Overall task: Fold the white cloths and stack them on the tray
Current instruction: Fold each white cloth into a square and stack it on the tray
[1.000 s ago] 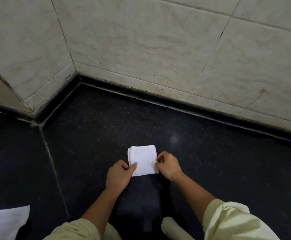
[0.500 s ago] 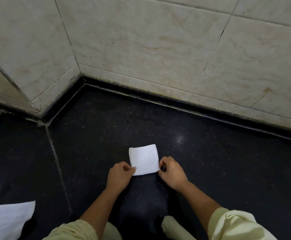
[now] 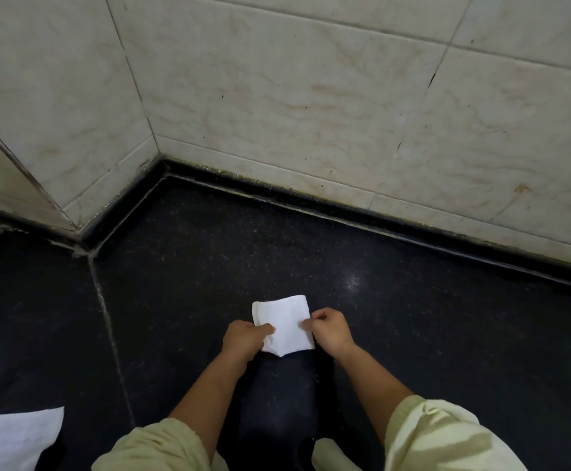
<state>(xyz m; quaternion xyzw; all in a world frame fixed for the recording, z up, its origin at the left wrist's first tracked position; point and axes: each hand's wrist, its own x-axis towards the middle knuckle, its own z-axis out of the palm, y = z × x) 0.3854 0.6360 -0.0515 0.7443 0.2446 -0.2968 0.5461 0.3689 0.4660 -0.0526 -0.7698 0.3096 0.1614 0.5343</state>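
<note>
- 2 cloths: folded cloth (image 3: pixel 285 321) at lower centre, on the dark surface (image 3: pixel 430 334); second cloth (image 3: pixel 12 436) at lower left.
- 2 hands: left hand (image 3: pixel 245 339) and right hand (image 3: pixel 329 331) each pinch a side of the folded cloth.
- Versus 0.5 s ago: thumbs lie farther in.

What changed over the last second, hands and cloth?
Left hand and right hand slid inward from the near corners of the folded cloth. Their fingers now pinch it further in, and its near edge has puckered to a point. Unchanged: the cloth's spot on the dark surface, and the second white cloth at lower left.
</note>
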